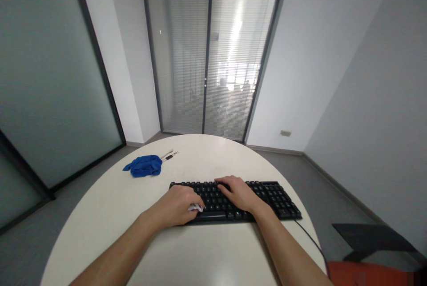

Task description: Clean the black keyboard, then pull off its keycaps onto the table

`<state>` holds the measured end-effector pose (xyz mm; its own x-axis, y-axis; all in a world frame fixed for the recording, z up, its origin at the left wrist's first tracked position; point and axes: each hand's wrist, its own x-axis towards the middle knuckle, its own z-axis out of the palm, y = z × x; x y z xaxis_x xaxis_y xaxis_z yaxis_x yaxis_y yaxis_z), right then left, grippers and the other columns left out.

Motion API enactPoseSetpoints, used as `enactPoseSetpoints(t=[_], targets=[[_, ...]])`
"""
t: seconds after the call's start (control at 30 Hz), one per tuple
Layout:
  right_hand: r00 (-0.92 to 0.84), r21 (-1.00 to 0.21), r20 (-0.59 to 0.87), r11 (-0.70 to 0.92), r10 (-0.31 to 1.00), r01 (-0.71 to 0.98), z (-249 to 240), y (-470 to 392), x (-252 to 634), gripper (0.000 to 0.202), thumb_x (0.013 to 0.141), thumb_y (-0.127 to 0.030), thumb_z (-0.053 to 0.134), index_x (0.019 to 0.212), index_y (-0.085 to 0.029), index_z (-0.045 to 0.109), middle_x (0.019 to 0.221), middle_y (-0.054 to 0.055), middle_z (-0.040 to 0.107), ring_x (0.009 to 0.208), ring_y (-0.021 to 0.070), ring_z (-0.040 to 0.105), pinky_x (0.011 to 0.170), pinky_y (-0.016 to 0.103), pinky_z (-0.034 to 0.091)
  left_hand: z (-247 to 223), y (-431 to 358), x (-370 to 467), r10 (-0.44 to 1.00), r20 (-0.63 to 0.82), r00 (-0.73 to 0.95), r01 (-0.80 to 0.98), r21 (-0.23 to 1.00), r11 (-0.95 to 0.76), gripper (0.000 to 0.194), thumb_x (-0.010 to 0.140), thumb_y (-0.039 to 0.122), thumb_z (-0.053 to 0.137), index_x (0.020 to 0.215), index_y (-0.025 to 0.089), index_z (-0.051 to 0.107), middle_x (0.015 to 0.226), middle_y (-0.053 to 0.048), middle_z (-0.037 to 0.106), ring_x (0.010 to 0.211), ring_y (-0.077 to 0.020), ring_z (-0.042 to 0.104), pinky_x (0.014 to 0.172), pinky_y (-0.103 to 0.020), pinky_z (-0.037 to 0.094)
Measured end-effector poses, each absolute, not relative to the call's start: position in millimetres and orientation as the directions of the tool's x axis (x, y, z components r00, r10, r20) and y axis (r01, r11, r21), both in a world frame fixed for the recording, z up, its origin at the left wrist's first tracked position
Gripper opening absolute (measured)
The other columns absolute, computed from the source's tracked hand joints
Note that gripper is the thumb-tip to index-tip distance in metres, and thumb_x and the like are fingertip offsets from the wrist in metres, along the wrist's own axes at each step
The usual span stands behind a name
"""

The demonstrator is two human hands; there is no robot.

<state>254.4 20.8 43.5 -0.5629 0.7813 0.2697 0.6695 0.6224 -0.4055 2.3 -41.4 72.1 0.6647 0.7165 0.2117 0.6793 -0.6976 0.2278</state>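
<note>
A black keyboard (213,201) lies on the pale round table (110,219), with its number pad to the right. My left hand (182,203) is closed at the keyboard's left end, and a bit of crumpled white wipe (196,207) pokes out between thumb and fingers. Whether it is tissue or cloth I cannot tell. Flat across the upper middle keys rests my right hand (237,191), fingers stretched out and holding nothing. Both hands cover part of the keys.
A blue cloth (145,166) lies bunched at the table's far left, beside thin stick-like tools (169,157). The keyboard's cable (310,236) runs over the right table edge. A red-seated chair (370,272) stands at lower right. Glass doors with blinds (207,63) are behind.
</note>
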Motion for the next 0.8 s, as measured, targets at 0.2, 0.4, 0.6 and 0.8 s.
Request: enactPoseSetpoints(t=[0.2, 0.4, 0.6, 0.8], targets=[[-0.563, -0.404, 0.276, 0.626, 0.779, 0.667, 41, 22, 254, 0.036, 0.096, -0.037, 0.044, 0.121, -0.023, 0.066, 0.117, 0.006, 0.07, 0.107, 0.0241, 0.062, 0.098, 0.038, 0.043, 77, -50, 7, 0.704, 0.195, 0.683, 0.629, 0.335, -0.702, 0.028, 0.072, 0.011, 0.06, 0.09, 0.026, 0.074, 0.088, 0.003, 0.075, 0.08, -0.0157, 0.067, 0.077, -0.025, 0.046], [-0.561, -0.398, 0.269, 0.621, 0.783, 0.675, 41, 23, 254, 0.036, 0.096, -0.037, 0.044, 0.121, -0.023, 0.066, 0.116, 0.006, 0.07, 0.107, 0.0245, 0.062, 0.098, 0.039, 0.043, 67, -47, 8, 0.73, 0.324, 0.601, 0.619, 0.389, -0.682, 0.026, 0.079, 0.012, 0.059, 0.097, 0.026, 0.072, 0.097, 0.002, 0.074, 0.088, -0.0158, 0.066, 0.083, -0.027, 0.047], [-0.566, -0.401, 0.265, 0.623, 0.781, 0.672, 42, 22, 254, 0.036, 0.097, -0.036, 0.044, 0.121, -0.022, 0.066, 0.116, 0.006, 0.07, 0.106, 0.024, 0.062, 0.098, 0.038, 0.043, 50, -31, 13, 0.805, 0.425, 0.414, 0.756, 0.331, -0.564, 0.024, 0.088, 0.013, 0.055, 0.103, 0.025, 0.069, 0.102, 0.0, 0.073, 0.096, -0.0178, 0.064, 0.087, -0.03, 0.048], [-0.565, -0.395, 0.274, 0.626, 0.779, 0.672, 42, 22, 254, 0.036, 0.096, -0.036, 0.044, 0.121, -0.022, 0.066, 0.116, 0.007, 0.07, 0.106, 0.0236, 0.062, 0.097, 0.037, 0.043, 52, -33, 22, 0.811, 0.317, 0.492, 0.765, 0.288, -0.577, 0.026, 0.086, 0.008, 0.056, 0.101, 0.024, 0.069, 0.099, -0.002, 0.071, 0.094, -0.0192, 0.063, 0.087, -0.031, 0.049]])
